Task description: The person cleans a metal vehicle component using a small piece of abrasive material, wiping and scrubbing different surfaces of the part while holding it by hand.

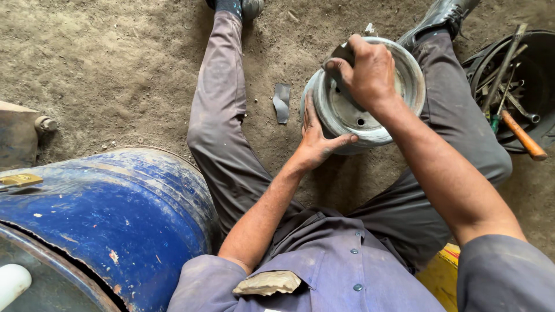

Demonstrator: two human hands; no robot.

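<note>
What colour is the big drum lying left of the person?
Blue, scuffed and rust-flecked: the large metal drum, clearest in the head view.

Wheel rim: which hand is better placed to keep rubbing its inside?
Right. The right hand is over the rim, pressing a grey piece into its dish. The left hand grips the rim's near edge, steadying it.

No packages, labels, signs (or screens) visible.
</note>
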